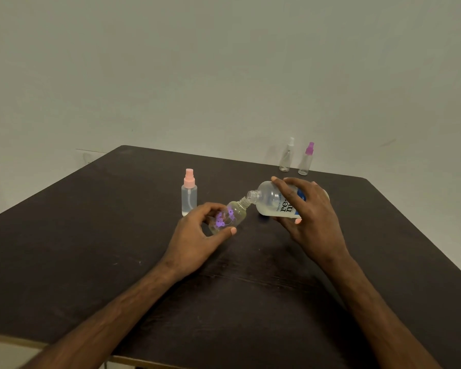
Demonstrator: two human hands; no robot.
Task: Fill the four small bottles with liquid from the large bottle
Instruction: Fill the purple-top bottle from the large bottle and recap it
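Left hand (197, 233) curled round the tilted small bottle (230, 215), right hand (310, 209) clasping the tipped large bottle (270, 202): keep the 2 mouths aligned, pour slowly.

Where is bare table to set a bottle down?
Bare: table left of pink-capped bottle, and the near stretch between forearms. Crowded: centre, left hand holding small bottle, right hand large bottle; far right, white-capped bottle, purple-capped bottle.
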